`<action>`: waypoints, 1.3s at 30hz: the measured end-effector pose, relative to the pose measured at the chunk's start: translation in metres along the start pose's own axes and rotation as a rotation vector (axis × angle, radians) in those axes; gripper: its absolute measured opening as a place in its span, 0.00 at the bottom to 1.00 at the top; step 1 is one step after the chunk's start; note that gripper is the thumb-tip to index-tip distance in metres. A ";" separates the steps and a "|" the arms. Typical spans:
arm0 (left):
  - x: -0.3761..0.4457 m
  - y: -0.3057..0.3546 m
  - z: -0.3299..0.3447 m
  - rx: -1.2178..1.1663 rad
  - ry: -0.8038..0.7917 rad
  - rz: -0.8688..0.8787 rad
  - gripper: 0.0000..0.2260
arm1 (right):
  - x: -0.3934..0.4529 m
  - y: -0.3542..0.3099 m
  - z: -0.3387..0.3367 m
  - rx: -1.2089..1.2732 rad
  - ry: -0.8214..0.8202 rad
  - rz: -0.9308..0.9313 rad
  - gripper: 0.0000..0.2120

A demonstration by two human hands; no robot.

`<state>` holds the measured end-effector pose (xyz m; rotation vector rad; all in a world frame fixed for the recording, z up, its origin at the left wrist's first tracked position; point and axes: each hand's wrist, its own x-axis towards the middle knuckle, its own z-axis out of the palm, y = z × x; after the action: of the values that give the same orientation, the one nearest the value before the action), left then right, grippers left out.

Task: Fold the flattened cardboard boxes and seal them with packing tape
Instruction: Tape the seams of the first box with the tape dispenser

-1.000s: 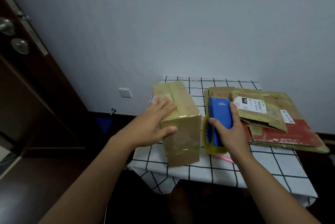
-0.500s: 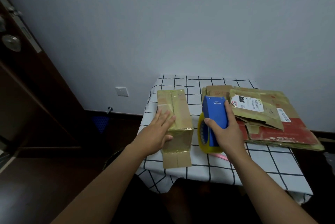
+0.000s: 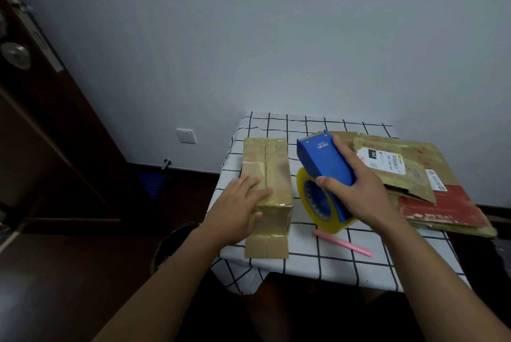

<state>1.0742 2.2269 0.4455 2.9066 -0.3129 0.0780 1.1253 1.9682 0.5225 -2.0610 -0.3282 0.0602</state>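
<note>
Head view. A folded cardboard box (image 3: pixel 272 173) lies on the left part of a small table covered with a black-grid white tablecloth (image 3: pixel 318 247). The box is closed; clear tape runs along its top seam and over its near end, and its contents are not visible. The near end of the box reaches toward the front edge of the table.

The left hand (image 3: pixel 239 211) lies flat on the near left corner of the box, fingers straight and spread over the top face, thumb against the near end; it grasps nothing.

The right hand (image 3: pixel 356 189) grips a blue tape dispenser (image 3: pixel 325 164), fingers and thumb wrapped round its body. The dispenser carries a roll of yellowish packing tape (image 3: pixel 318 203) and is held just beside the box on its right, tilted, with the roll low over the tablecloth.

A stack of flattened cardboard boxes (image 3: pixel 431 189) with shipping labels lies on the right part of the table, partly behind the right hand. A pink pen-like object (image 3: pixel 343 243) lies on the cloth near the roll.

A wall socket (image 3: pixel 186 136) sits on the wall to the left of the table. A dark wooden door (image 3: pixel 41 134) stands at far left.
</note>
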 end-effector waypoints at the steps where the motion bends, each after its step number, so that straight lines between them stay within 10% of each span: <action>1: -0.001 0.002 0.000 0.010 0.017 0.001 0.27 | 0.001 -0.004 -0.005 -0.023 -0.036 -0.018 0.38; 11: 0.018 0.008 -0.028 -0.530 0.086 -0.241 0.13 | 0.026 -0.045 -0.019 -0.049 -0.218 -0.123 0.31; 22: 0.032 0.009 -0.058 -1.465 0.037 -0.625 0.27 | 0.048 -0.042 0.005 -0.063 -0.398 -0.170 0.31; 28: 0.038 0.007 -0.073 -1.800 0.018 -0.628 0.09 | 0.050 -0.042 0.003 -0.049 -0.430 -0.174 0.31; 39: 0.047 0.000 -0.079 -1.588 0.076 -0.689 0.11 | 0.065 -0.048 0.006 -0.167 -0.421 -0.199 0.26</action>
<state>1.1179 2.2344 0.5257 1.2907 0.4675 -0.1230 1.1765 2.0120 0.5670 -2.1601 -0.8192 0.3582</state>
